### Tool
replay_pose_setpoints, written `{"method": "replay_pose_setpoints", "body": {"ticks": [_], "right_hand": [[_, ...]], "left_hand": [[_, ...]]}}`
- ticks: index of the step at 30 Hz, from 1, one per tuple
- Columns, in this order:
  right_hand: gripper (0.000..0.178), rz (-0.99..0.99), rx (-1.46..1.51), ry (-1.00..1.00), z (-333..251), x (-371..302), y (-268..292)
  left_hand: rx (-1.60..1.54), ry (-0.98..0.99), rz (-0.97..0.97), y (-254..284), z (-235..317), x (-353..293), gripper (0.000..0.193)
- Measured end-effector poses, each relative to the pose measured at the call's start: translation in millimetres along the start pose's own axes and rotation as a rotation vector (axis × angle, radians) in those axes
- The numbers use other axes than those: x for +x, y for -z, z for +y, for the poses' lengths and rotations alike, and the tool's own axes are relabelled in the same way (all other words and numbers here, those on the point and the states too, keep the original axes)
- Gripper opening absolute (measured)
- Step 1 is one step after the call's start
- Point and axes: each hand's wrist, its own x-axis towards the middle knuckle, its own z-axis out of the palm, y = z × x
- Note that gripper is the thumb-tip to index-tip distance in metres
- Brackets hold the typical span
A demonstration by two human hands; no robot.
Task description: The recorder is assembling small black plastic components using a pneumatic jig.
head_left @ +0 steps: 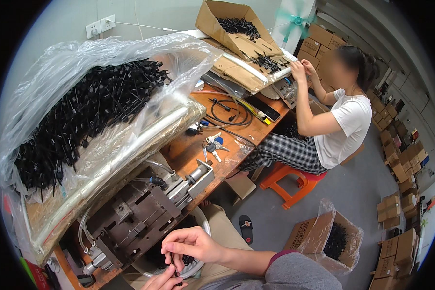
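Fingers (171,247) of the left hand (160,282) and right hand (199,245) pinch a slim black piece (177,274) near a brown metal fixture (155,207) standing between them and silver metal keys (211,146) on the orange-brown wooden table (182,157).

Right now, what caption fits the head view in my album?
Left fingers hold a black part by a machine, near a black heap.

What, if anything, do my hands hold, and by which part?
A thin black part, in the left hand and right hand; exact place of hold unclear.
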Motion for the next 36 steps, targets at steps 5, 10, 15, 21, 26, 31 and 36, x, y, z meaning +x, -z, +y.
{"method": "replay_pose_setpoints", "body": {"ticks": [5,10,15,21,26,31,36], "right_hand": [[0.02,-0.003,0.056,-0.045,2,2,0],[0.019,0.014,0.004,-0.035,4,-1,-1],[0.02,0.074,-0.082,0.002,2,-4,5],[0.014,0.622,-0.597,0.461,-51,-1,77],[0.01,1.234,-1.075,0.8,-157,-10,269],[0.03,1.457,-1.73,0.43,-237,-16,390],[0.074,1.331,-1.558,-0.174,-270,11,420]], "left_hand": [[0.035,0.076,0.043,-3,6,-2,0.027],[0.044,0.098,0.18,-10,11,6,0.021],[0.07,0.09,0.152,-14,4,0,0.026],[0.141,0.147,0.163,-10,6,-8,0.029],[0.051,0.066,0.17,-9,8,13,0.026],[-0.011,0.074,0.117,-25,6,31,0.023],[-0.035,0.122,-0.004,-36,3,46,0.022]]}}
